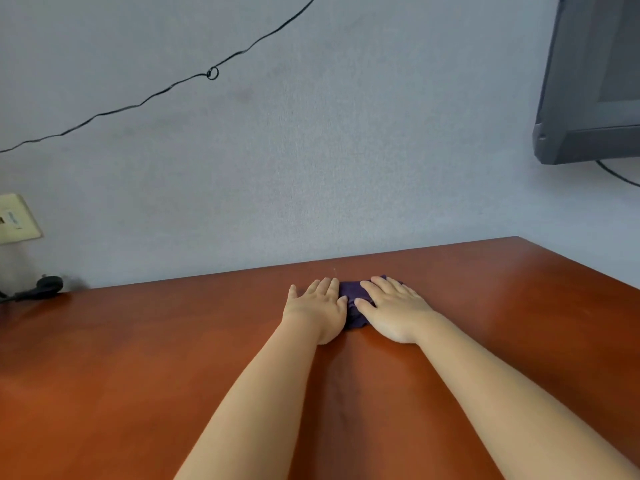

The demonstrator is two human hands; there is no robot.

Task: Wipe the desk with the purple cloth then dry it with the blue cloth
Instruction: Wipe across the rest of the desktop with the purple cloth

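Observation:
A bunched purple cloth (352, 303) lies on the reddish-brown wooden desk (138, 358), close to its far edge by the wall. Both my hands press flat on it with straight fingers. My left hand (317, 308) covers the cloth's left part and my right hand (393, 306) covers its right part, so only a strip of purple shows between them. Both forearms stretch out over the desk. No blue cloth is in view.
A grey wall stands right behind the desk, with a black cable (211, 73) strung across it. A dark monitor (592, 81) hangs at the upper right. A wall socket (15, 218) and a black plug (45, 285) are at the far left.

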